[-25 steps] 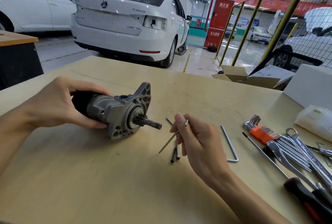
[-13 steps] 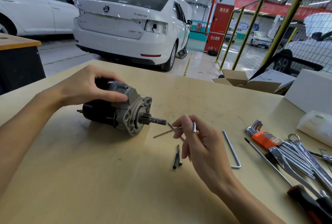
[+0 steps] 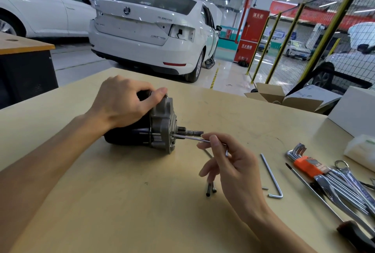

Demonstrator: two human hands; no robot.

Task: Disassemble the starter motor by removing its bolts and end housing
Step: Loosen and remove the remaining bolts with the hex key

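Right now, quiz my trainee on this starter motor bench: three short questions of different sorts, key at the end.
1. True or false: the left hand grips the starter motor on the workbench.
2. What does the right hand pinch? A) long through bolt B) wrench C) screwdriver
3. Fill in: the loose L-shaped hex key lies to the right hand's ____.

Key: 1 true; 2 A; 3 right.

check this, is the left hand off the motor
No, the left hand grips the top of the motor on the table.
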